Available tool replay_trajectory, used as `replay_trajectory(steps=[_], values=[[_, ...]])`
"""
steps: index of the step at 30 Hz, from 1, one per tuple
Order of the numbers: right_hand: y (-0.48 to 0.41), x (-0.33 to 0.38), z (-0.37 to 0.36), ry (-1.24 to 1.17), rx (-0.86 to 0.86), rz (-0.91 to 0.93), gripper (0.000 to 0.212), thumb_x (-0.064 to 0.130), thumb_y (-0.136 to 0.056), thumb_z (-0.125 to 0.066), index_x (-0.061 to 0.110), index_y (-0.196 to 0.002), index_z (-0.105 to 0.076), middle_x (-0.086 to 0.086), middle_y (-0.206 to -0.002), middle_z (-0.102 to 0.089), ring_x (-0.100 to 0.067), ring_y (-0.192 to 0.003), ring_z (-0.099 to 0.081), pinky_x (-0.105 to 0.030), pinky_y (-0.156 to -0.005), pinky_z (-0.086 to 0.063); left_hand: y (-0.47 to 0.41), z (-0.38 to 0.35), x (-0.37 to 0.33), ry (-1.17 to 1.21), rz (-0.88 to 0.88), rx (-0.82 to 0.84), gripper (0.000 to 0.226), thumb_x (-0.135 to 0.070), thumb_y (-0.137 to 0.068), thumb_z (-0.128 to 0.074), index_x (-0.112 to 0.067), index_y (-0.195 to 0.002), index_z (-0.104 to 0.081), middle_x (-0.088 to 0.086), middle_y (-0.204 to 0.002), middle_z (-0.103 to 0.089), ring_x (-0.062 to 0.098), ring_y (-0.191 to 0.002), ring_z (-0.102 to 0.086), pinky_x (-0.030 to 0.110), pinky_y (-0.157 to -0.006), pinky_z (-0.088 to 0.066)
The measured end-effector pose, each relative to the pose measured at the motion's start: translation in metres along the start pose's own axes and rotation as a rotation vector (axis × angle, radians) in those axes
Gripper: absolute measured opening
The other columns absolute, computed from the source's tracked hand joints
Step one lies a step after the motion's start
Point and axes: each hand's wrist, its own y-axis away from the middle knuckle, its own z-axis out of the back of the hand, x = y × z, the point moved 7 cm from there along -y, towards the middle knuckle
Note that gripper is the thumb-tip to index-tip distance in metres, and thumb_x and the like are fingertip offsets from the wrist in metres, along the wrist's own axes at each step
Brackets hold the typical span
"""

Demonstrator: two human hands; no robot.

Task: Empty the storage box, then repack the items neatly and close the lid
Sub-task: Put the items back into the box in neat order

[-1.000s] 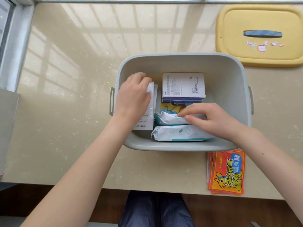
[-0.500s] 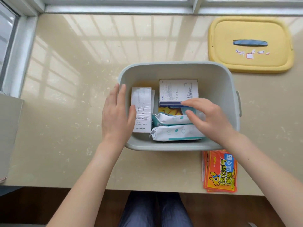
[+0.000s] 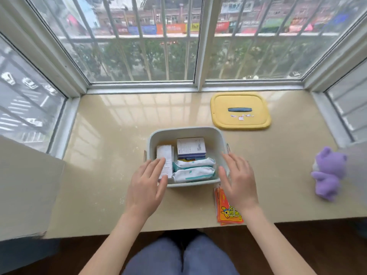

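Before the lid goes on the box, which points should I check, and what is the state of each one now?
1. Hands free: left hand and right hand are open, holding nothing: ok.
2. Everything packed: orange packets lie on the sill outside the storage box: not ok.
3. Room for them: bare floor shows at the box's right side: ok.
4. Contents below the rim: wipe packs and white carton, viewed from above: cannot tell.
5. Lid ready: yellow lid lies flat, handle up, apart from the box: ok.
6. Purple plush toy belongs inside: cannot tell.
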Motion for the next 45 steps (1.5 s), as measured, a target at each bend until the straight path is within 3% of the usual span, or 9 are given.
replay_trajectory(steps=[8, 18, 24, 30, 35, 40, 45], values=[[0.058, -0.006, 0.019, 0.042, 0.015, -0.164, 0.052, 0.040, -0.096, -0.038, 0.006, -0.126, -0.062, -0.010, -0.124, -0.064, -0.029, -0.116, -0.057, -0.041, -0.099, -0.044, 0.027, 0.009, -0.016, 0.050, -0.023, 0.091, 0.052, -0.041, -0.098, -0.032, -0.013, -0.135, -0.056, 0.001, -0.133, -0.059, 0.025, -0.123, -0.052, 0.038, -0.104, -0.041], [0.084, -0.031, 0.067, 0.084, -0.089, -0.286, 0.054, 0.041, -0.097, -0.035, 0.005, -0.127, -0.061, -0.011, -0.123, -0.065, -0.028, -0.115, -0.057, -0.041, -0.096, -0.047, -0.001, 0.023, -0.030, 0.076, -0.123, 0.064, 0.051, -0.039, -0.097, -0.033, -0.010, -0.131, -0.058, 0.001, -0.126, -0.062, 0.021, -0.117, -0.052, 0.029, -0.096, -0.038], [0.088, -0.075, 0.089, 0.091, -0.102, -0.297, 0.053, 0.040, -0.096, -0.036, 0.005, -0.126, -0.061, -0.012, -0.123, -0.065, -0.028, -0.112, -0.058, -0.040, -0.094, -0.047, -0.007, 0.002, -0.076, 0.081, -0.158, 0.058, 0.051, -0.040, -0.097, -0.032, -0.010, -0.129, -0.060, 0.001, -0.125, -0.063, 0.021, -0.116, -0.054, 0.034, -0.094, -0.044], [0.073, -0.132, 0.086, 0.086, 0.004, -0.173, 0.052, 0.037, -0.094, -0.042, 0.005, -0.132, -0.057, -0.013, -0.130, -0.060, -0.029, -0.118, -0.054, -0.042, -0.097, -0.046, 0.012, -0.052, -0.126, 0.072, -0.083, 0.026, 0.046, -0.034, -0.096, -0.039, -0.007, -0.126, -0.060, 0.005, -0.123, -0.064, 0.022, -0.114, -0.053, 0.031, -0.095, -0.039], [0.062, -0.173, 0.063, 0.077, 0.143, -0.057, 0.056, 0.038, -0.093, -0.044, 0.007, -0.138, -0.051, -0.015, -0.134, -0.056, -0.029, -0.120, -0.051, -0.042, -0.097, -0.046, 0.039, -0.110, -0.156, 0.054, 0.019, 0.071, 0.046, -0.030, -0.095, -0.045, -0.004, -0.131, -0.057, 0.010, -0.128, -0.060, 0.027, -0.118, -0.054, 0.037, -0.104, -0.042], [0.067, -0.197, 0.023, 0.031, 0.301, -0.014, 0.058, 0.040, -0.093, -0.042, 0.007, -0.141, -0.048, -0.016, -0.136, -0.054, -0.032, -0.123, -0.051, -0.046, -0.100, -0.046, 0.055, -0.153, -0.154, 0.003, 0.184, 0.143, 0.051, -0.034, -0.094, -0.043, -0.007, -0.135, -0.056, 0.012, -0.135, -0.057, 0.032, -0.125, -0.052, 0.036, -0.108, -0.035], [0.076, -0.213, -0.034, 0.011, 0.364, -0.053, 0.059, 0.041, -0.093, -0.044, 0.007, -0.140, -0.049, -0.015, -0.135, -0.055, -0.030, -0.120, -0.052, -0.044, -0.097, -0.047, 0.041, -0.177, -0.129, -0.055, 0.197, 0.090, 0.052, -0.031, -0.094, -0.045, -0.009, -0.141, -0.048, 0.011, -0.144, -0.049, 0.031, -0.136, -0.040, 0.042, -0.114, -0.031]])
